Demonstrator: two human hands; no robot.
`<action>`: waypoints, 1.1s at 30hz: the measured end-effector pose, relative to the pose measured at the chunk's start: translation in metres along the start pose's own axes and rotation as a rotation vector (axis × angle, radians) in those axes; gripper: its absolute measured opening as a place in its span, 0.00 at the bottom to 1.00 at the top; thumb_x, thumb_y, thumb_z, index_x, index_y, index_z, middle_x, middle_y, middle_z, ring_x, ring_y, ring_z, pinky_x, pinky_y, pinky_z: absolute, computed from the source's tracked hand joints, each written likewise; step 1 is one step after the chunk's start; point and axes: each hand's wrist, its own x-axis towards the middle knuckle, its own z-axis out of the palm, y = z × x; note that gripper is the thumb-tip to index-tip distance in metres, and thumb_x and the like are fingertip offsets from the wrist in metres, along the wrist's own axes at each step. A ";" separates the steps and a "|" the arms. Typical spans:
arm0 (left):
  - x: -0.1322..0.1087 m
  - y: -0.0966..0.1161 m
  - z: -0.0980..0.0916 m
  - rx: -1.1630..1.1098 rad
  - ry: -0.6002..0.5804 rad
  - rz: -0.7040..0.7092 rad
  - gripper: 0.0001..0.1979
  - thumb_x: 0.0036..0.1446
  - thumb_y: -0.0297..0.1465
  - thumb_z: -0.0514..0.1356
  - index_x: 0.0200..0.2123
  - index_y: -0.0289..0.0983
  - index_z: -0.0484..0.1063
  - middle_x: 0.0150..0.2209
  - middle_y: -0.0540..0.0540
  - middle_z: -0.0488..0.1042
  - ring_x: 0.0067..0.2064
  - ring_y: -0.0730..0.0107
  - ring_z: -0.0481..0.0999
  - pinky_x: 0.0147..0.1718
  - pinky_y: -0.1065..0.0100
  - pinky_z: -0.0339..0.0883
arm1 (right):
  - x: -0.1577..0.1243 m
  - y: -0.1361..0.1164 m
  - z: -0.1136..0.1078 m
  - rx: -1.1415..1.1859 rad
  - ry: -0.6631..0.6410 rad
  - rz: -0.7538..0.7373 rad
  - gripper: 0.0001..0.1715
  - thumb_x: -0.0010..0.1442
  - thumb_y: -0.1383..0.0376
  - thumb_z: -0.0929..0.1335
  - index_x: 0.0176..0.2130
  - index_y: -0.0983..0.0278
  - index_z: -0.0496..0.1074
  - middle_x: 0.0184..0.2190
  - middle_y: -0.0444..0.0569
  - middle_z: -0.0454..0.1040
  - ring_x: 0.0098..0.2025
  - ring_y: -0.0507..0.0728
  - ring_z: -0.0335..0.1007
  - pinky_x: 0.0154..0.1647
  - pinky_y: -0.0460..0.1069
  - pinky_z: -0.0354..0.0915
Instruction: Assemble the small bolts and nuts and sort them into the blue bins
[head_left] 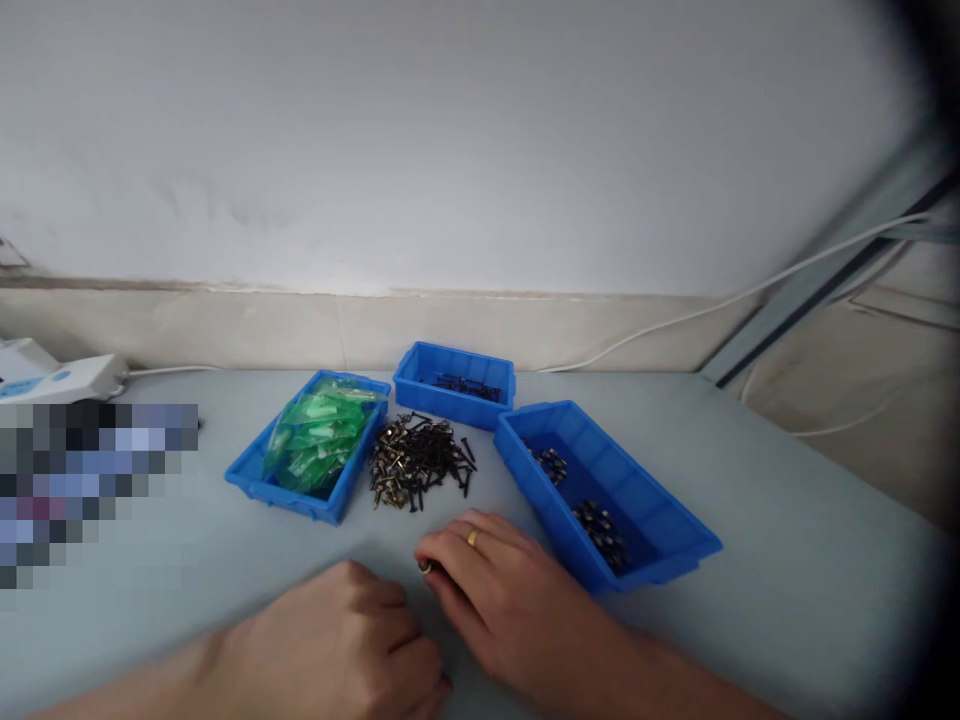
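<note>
My left hand (pixel 352 645) is curled into a fist low in the view, knuckles up, its fingertips hidden from sight. To its right, my right hand (pixel 499 590), wearing a gold ring, pinches a small metal fastener (pixel 425 567) between thumb and fingers; only the end shows. Just beyond both hands, a loose pile of dark screws and brass-coloured hardware (pixel 420 460) lies on the grey tabletop (pixel 757 460). A blue bin (pixel 622 470) right of my right hand holds two small heaps of metal parts (pixel 600 535).
Left of the pile, a blue tray (pixel 281 503) holds green plastic bags (pixel 322 430). Behind it, another blue bin (pixel 457 362) contains dark screws (pixel 472 387). White devices (pixel 75 378) stand at far left. A white cable (pixel 660 325) runs along the wall to a metal post (pixel 772 310).
</note>
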 end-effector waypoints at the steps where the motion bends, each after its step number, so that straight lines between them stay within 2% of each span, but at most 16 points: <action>1: 0.000 0.000 0.000 -0.002 0.002 0.004 0.18 0.64 0.26 0.49 0.21 0.37 0.64 0.18 0.52 0.67 0.18 0.71 0.61 0.17 0.64 0.53 | 0.000 0.000 -0.001 0.017 0.008 -0.001 0.07 0.60 0.76 0.63 0.36 0.66 0.68 0.31 0.48 0.71 0.35 0.57 0.67 0.38 0.52 0.63; 7: -0.001 0.000 0.001 -0.010 -0.011 -0.014 0.18 0.64 0.26 0.49 0.21 0.37 0.65 0.18 0.52 0.67 0.18 0.70 0.63 0.18 0.64 0.54 | 0.001 -0.001 -0.004 0.070 0.013 0.005 0.10 0.59 0.77 0.63 0.39 0.66 0.68 0.32 0.49 0.72 0.36 0.57 0.68 0.38 0.52 0.64; 12: -0.002 -0.001 0.002 -0.036 0.043 -0.093 0.19 0.65 0.27 0.46 0.22 0.36 0.65 0.18 0.51 0.66 0.20 0.69 0.66 0.18 0.64 0.57 | -0.001 -0.002 -0.003 0.099 0.008 0.015 0.13 0.58 0.78 0.62 0.41 0.67 0.68 0.34 0.51 0.72 0.37 0.59 0.68 0.40 0.54 0.65; 33: -0.003 -0.002 0.003 -0.132 -0.012 -0.126 0.17 0.66 0.27 0.45 0.26 0.36 0.67 0.21 0.49 0.69 0.23 0.67 0.69 0.21 0.67 0.62 | -0.001 -0.002 -0.004 0.111 -0.035 0.008 0.10 0.63 0.75 0.59 0.37 0.66 0.67 0.31 0.49 0.71 0.35 0.56 0.66 0.38 0.52 0.63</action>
